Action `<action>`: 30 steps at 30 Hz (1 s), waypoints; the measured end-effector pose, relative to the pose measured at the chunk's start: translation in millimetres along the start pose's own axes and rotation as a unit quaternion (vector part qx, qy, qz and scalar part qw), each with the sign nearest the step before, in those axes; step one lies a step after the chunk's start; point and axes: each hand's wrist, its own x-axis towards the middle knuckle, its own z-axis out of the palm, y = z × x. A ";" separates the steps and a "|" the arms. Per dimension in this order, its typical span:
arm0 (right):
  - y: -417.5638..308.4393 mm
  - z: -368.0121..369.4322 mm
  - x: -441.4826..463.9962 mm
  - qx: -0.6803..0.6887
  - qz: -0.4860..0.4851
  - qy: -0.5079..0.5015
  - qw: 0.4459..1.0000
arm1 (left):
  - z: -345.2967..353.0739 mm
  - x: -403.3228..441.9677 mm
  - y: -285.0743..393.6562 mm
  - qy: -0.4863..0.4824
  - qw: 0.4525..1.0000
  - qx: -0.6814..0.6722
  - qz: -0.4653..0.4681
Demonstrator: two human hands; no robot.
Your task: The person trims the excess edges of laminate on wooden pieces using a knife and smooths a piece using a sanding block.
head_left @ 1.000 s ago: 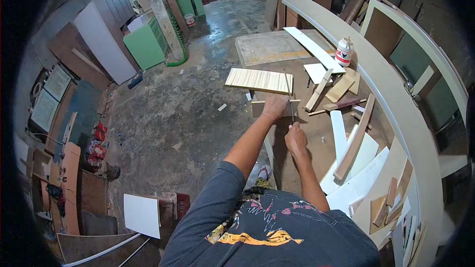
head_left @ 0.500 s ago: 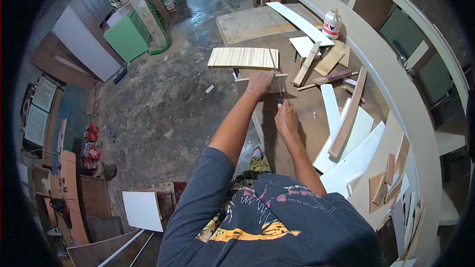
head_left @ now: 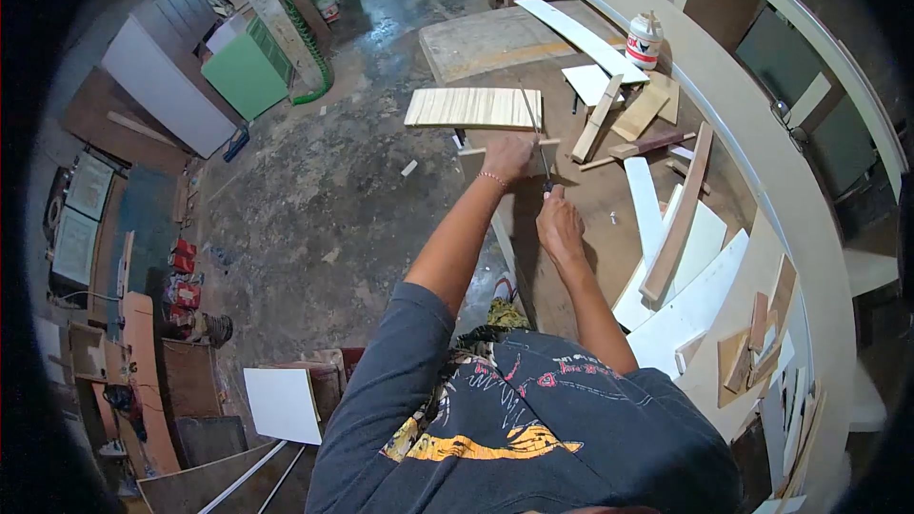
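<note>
Head view: your long-bladed tool (head_left: 539, 150) crosses the line of a thin wooden strip (head_left: 551, 142).
Your right hand (head_left: 561, 226) wraps its fingers round the dark handle; your left hand (head_left: 510, 158) covers the strip (whether those fingers clench, I cannot tell) at the left edge of the brown work surface (head_left: 609, 192).

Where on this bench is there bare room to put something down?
The bench between the right hand and white boards, barring a tiny scrap; also the grey panel, left of the long strip. Crowded: the right side, with boards and sticks overlapping.
</note>
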 end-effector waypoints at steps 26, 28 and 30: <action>-14.9 6.8 49.9 -0.001 0.025 0.018 1.000 | 1.3 3.1 -8.0 0.031 0.999 -0.027 0.016; -17.2 -0.4 44.0 -0.010 0.021 0.004 1.000 | 2.7 6.4 -7.8 0.004 1.000 -0.021 -0.014; -8.5 4.4 17.3 -0.014 0.012 -0.010 1.000 | 2.7 14.2 -11.2 -0.012 0.999 -0.001 -0.033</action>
